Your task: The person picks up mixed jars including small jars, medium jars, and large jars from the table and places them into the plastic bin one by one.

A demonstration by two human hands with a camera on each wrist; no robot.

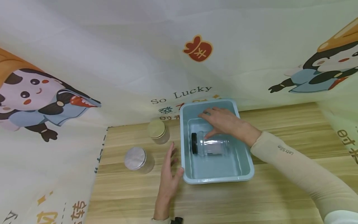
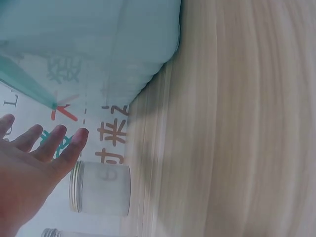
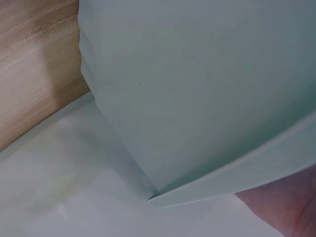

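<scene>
A light blue plastic basin (image 1: 215, 181) stands on the wooden table, and a clear jar (image 1: 213, 146) with a black lid (image 1: 194, 143) lies on its side inside. My right hand (image 1: 222, 120) reaches into the basin over the jar, fingers spread and holding nothing; the thumb lies over the jar's upper side, and I cannot tell if it touches. Just left of the basin is my left hand (image 1: 168, 177), its fingers extended, its thumb at the basin's rim. In the right wrist view the basin wall (image 3: 197, 89) hides most of the right hand.
Two clear jars with metal lids stand left of the basin: one gold-lidded (image 1: 157, 130) at the back, one silver-lidded (image 1: 135, 158) nearer. A printed white cloth (image 1: 139, 62) hangs behind the wooden table (image 1: 123, 193). The basin's far edge is close to the cloth.
</scene>
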